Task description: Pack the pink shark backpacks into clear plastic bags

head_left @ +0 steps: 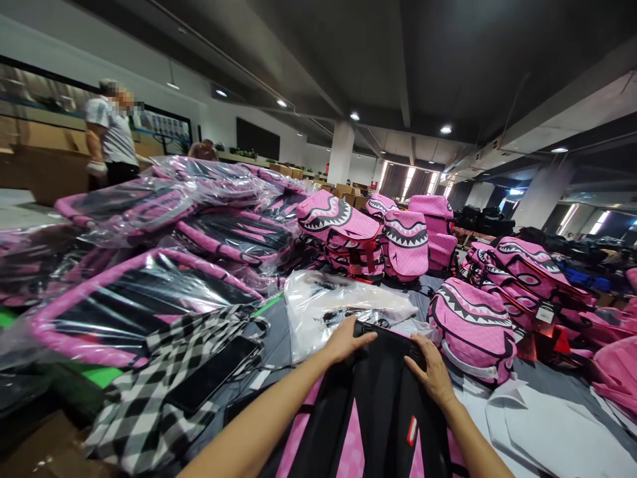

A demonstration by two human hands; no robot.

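In front of me lies a black and pink backpack (381,398), its back panel and straps facing up, with a small red and white label on one strap. At its top left corner my left hand (346,342) is closed on the edge, the thumb over the near side. My right hand (432,372) grips the top right corner in the same way, its fingertips partly hidden. Just beyond the top edge rests a clear plastic bag (343,299) with whitish contents and dark print.
Plastic-wrapped backpacks (149,305) are piled at left. Pink shark-mouth backpacks (472,325) stand at centre and right. A phone (213,373) lies on black-and-white checked cloth (144,398). White paper sheets (557,425) lie at right. A person (112,133) stands at far left; another is bent over behind the pile.
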